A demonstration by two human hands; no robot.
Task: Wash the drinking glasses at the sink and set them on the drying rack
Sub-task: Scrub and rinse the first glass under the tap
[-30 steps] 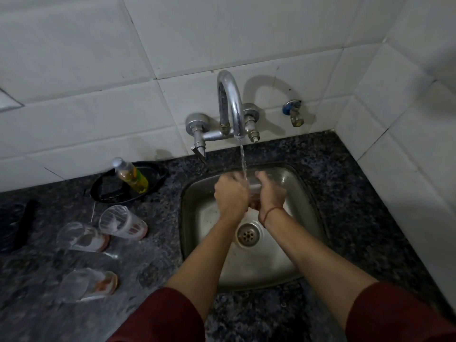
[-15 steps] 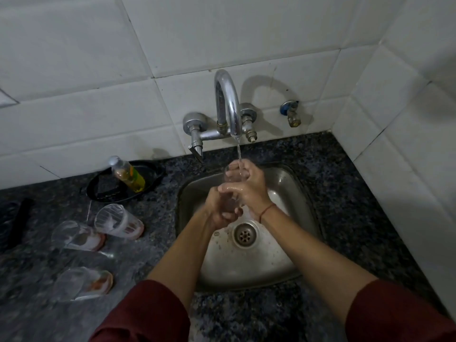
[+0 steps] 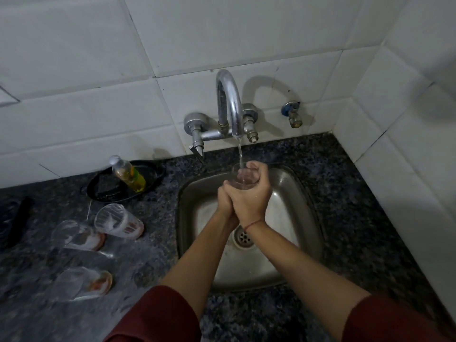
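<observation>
Head view: glass (image 3: 245,177) now upright under stream (image 3: 239,154)

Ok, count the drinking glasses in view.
4. One glass in the left hand and right hand under the tap; three glasses lie on the counter left of the sink.

No text is readable; the bottle (image 3: 128,177) label and red prints on the glasses (image 3: 118,220) are blurred.
</observation>
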